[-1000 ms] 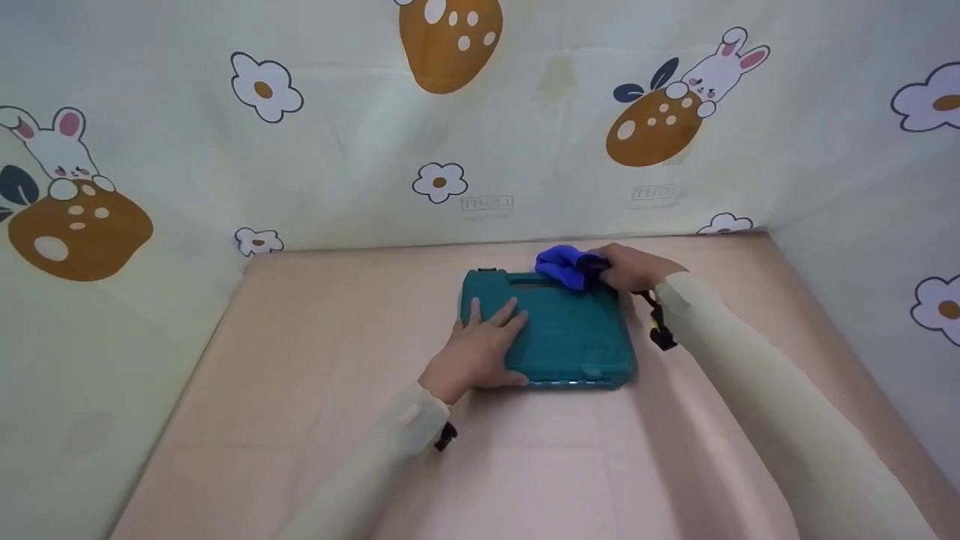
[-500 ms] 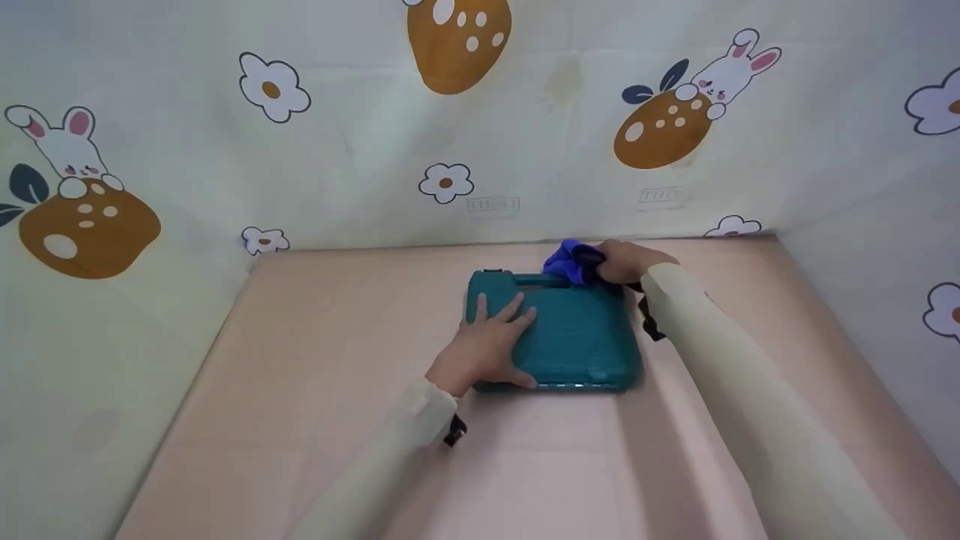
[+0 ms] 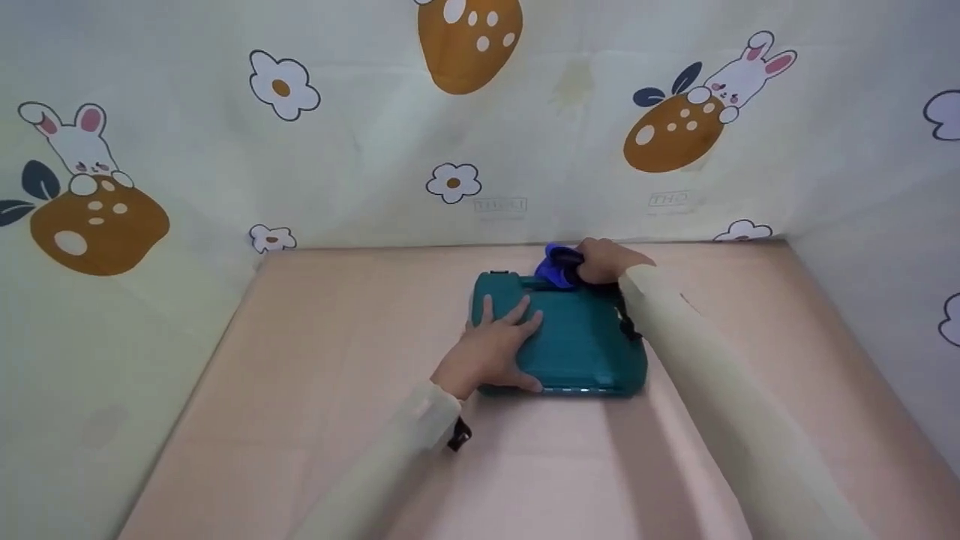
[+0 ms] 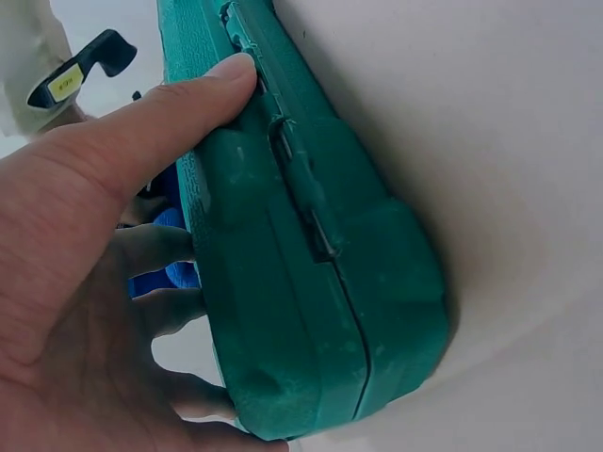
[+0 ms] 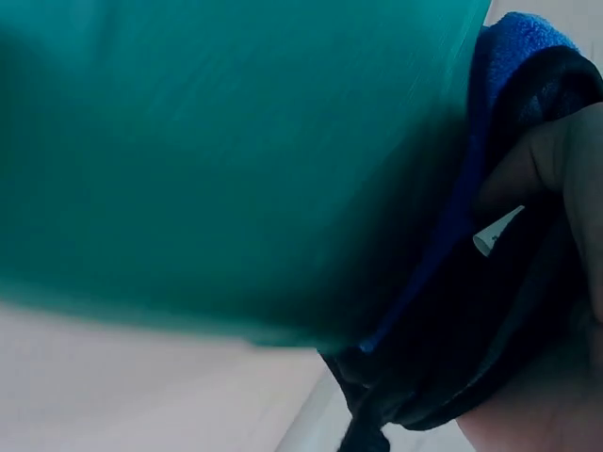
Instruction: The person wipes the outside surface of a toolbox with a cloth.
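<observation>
A teal hard plastic case (image 3: 581, 337) lies flat, its handle side (image 3: 532, 282) facing the back wall. My left hand (image 3: 487, 349) rests on its left part with fingers spread. In the left wrist view the thumb lies along the hinged edge of the case (image 4: 273, 311). At the far edge my right hand (image 3: 606, 261) grips a blue fuzzy cloth (image 3: 553, 266) with black trim. The right wrist view shows the cloth (image 5: 523, 42) bunched against the side of the case, the fingers curled into its black part.
The pale pink table surface (image 3: 360, 337) surrounds the case. A printed curtain (image 3: 360, 150) with rabbits, flowers and brown fruit stands close behind it. Black straps (image 3: 459, 435) hang at both wrists.
My right hand has slid the blue cloth leftward along the far edge of the case. The left hand keeps its place on the case. The whole view has shifted slightly.
</observation>
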### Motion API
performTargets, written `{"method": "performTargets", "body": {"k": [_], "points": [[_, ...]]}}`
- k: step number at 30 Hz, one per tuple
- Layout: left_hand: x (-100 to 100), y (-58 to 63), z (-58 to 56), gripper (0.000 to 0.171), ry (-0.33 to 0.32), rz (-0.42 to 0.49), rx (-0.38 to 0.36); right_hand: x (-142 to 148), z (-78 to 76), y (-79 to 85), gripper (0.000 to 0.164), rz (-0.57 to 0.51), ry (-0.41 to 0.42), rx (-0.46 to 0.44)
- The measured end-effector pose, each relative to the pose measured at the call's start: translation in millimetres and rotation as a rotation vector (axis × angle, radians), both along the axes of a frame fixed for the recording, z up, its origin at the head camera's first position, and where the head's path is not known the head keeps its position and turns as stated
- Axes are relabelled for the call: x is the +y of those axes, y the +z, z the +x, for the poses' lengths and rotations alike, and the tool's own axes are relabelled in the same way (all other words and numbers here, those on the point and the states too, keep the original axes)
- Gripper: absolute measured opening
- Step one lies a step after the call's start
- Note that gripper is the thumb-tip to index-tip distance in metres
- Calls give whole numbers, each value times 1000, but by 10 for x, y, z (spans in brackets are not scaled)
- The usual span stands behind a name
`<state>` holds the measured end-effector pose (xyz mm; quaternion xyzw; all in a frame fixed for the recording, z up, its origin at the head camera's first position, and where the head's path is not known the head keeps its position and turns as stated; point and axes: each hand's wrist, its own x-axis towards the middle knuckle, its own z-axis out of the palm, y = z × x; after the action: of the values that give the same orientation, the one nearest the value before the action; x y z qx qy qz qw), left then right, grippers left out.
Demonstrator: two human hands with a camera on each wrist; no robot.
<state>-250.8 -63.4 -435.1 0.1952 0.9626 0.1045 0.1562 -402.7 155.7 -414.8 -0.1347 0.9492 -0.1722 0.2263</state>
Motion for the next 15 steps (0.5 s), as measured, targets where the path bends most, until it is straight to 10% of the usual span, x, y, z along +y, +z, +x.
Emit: {"method": "performTargets", "body": {"k": [15], "points": [[-52,20,13,105,-26,33,-14,-674,30,-11,20,-136,107,39]]}}
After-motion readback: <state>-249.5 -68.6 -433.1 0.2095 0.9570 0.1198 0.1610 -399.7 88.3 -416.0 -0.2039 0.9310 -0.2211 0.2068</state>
